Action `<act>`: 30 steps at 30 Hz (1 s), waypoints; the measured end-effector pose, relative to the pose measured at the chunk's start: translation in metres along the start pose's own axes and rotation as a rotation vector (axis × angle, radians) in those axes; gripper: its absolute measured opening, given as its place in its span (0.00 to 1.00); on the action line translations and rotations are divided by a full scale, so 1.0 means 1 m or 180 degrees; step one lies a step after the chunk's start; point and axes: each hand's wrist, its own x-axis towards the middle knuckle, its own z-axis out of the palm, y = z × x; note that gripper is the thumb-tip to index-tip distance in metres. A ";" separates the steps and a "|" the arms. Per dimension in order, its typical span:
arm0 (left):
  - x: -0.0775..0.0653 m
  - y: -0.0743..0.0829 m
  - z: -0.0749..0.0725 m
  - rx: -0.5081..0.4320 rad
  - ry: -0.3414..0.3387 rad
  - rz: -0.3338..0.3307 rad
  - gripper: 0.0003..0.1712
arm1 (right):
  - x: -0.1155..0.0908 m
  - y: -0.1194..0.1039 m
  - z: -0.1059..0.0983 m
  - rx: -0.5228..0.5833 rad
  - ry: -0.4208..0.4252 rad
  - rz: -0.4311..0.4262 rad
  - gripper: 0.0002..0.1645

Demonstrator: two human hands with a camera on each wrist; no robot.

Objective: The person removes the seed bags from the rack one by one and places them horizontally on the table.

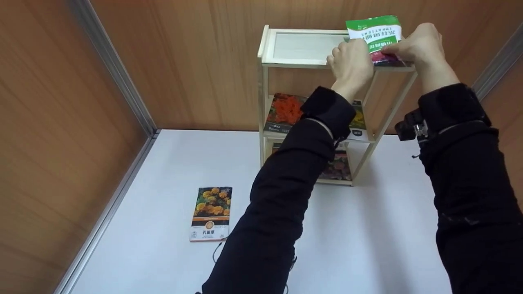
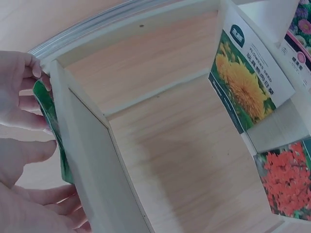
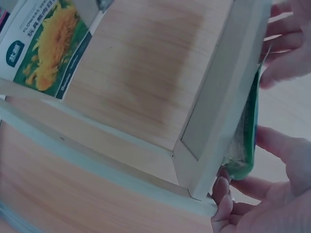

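Note:
A green and white seed packet [image 1: 374,34] with a pink picture at its lower end lies against the right part of the top shelf of a small pale wooden rack [image 1: 302,47]. My left hand [image 1: 352,61] pinches its left edge, fingers curled. On the opposite edge my right hand [image 1: 423,47] grips it, thumb on the printed face. From the right wrist view, the packet's green edge [image 3: 251,141] shows against the shelf, with right-hand fingertips [image 3: 221,187] at the rack's corner. In the left wrist view the packet [image 2: 53,131] is seen edge-on between both hands.
On the middle shelf are a red-flower packet [image 1: 286,110] and a yellow-flower packet [image 2: 245,90]. Another packet [image 1: 338,166] lies on the bottom shelf, partly behind my left sleeve. An orange-flower packet [image 1: 211,214] lies on the white table [image 1: 175,163]. Wooden panels [image 1: 196,73] stand behind the rack.

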 end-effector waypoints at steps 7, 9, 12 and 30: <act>0.003 -0.014 -0.013 -0.0652 0.0144 0.0062 0.05 | 0.009 0.008 -0.002 0.0949 -0.0190 0.0020 0.25; 0.003 -0.020 -0.018 -0.0861 0.0155 0.0050 0.03 | 0.004 0.008 -0.003 0.1301 -0.0283 0.0037 0.29; 0.001 -0.031 -0.023 -0.1120 0.0186 0.0075 0.06 | -0.006 0.005 -0.004 0.1653 -0.0374 -0.0006 0.39; -0.052 -0.108 -0.012 -0.2799 0.0122 0.0294 0.19 | -0.055 0.036 0.048 0.3669 -0.0501 -0.0625 0.14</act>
